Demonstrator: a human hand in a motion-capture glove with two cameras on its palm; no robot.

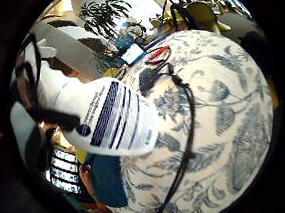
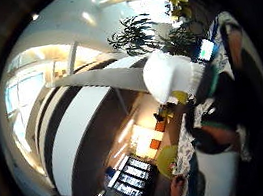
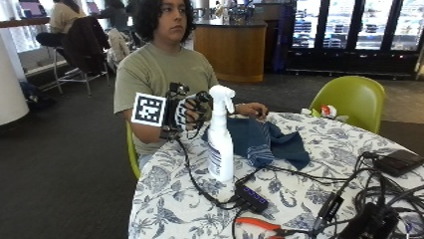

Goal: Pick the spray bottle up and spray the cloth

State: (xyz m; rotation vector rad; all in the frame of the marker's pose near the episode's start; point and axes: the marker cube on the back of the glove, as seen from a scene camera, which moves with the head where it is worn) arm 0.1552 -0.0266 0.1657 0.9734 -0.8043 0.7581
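A white spray bottle [image 3: 220, 142] stands upright near the table's left edge, its base at the flowered tablecloth [image 3: 331, 144]. My gloved right hand [image 3: 189, 112] grips it just below the spray head, fingers curled round the neck. The bottle's striped label [image 1: 114, 116] fills the little finger side palm view, and its white head [image 2: 168, 74] shows in the thumb side palm view. A dark blue cloth [image 3: 265, 142] lies crumpled on the table just right of the bottle. The person's bare left hand [image 3: 252, 109] rests on the cloth's far edge.
A black USB hub [image 3: 252, 198] with several cables lies in front of the bottle. Red-handled pliers [image 3: 262, 225] sit at the near edge. A flat black device [image 3: 397, 162] and more cables are at the right. A green chair [image 3: 351, 97] stands behind the table.
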